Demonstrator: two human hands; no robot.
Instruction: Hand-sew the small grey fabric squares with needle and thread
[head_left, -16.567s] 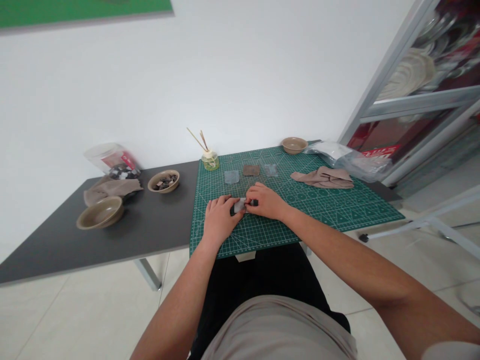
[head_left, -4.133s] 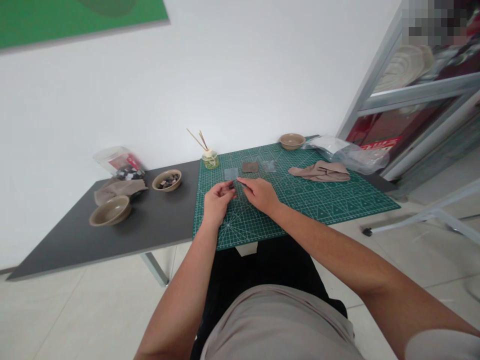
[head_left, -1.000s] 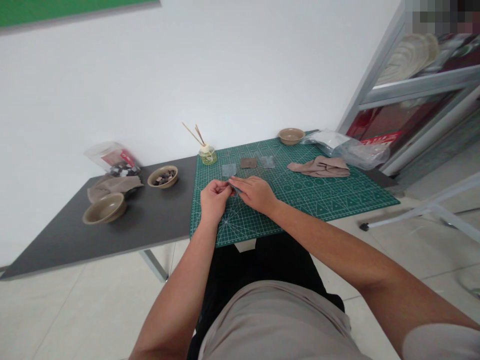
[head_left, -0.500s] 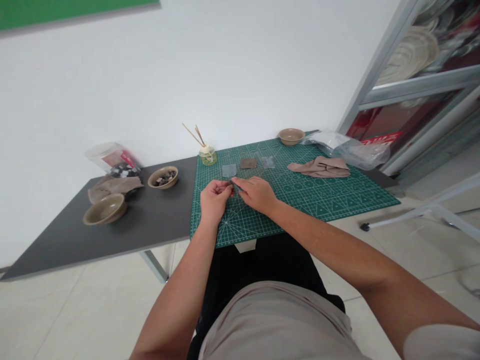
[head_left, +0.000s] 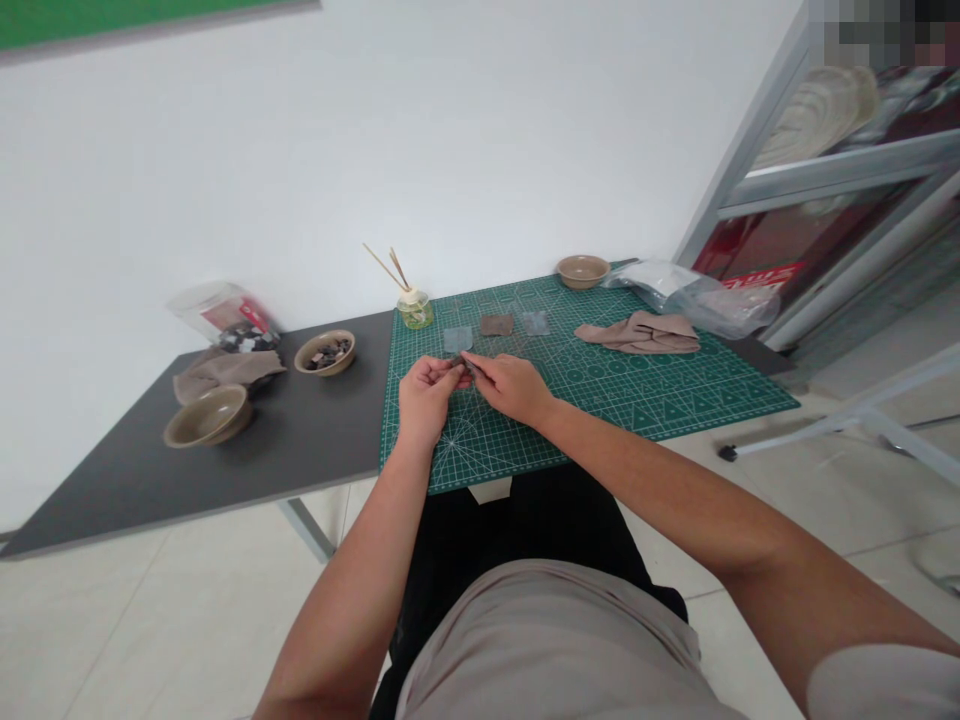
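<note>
My left hand (head_left: 424,395) and my right hand (head_left: 510,383) meet above the green cutting mat (head_left: 645,395), fingers pinched together around a small dark piece (head_left: 463,365) held between them. What the piece is I cannot make out. Just beyond my fingers three small square tiles lie in a row on the mat: a grey tile (head_left: 457,339), a brown tile (head_left: 496,325) and a pale tile (head_left: 535,322).
A reed diffuser jar (head_left: 412,308) stands at the mat's far left corner. A bowl of small dark pieces (head_left: 325,353), an empty bowl (head_left: 207,417), a cloth (head_left: 225,368) and a plastic jar (head_left: 222,315) sit left. A beige cloth (head_left: 639,333), another bowl (head_left: 583,270) and plastic bags (head_left: 694,298) lie right.
Both hands have stayed pinched together at the same spot on the mat; the fingers shifted only slightly around the small piece.
</note>
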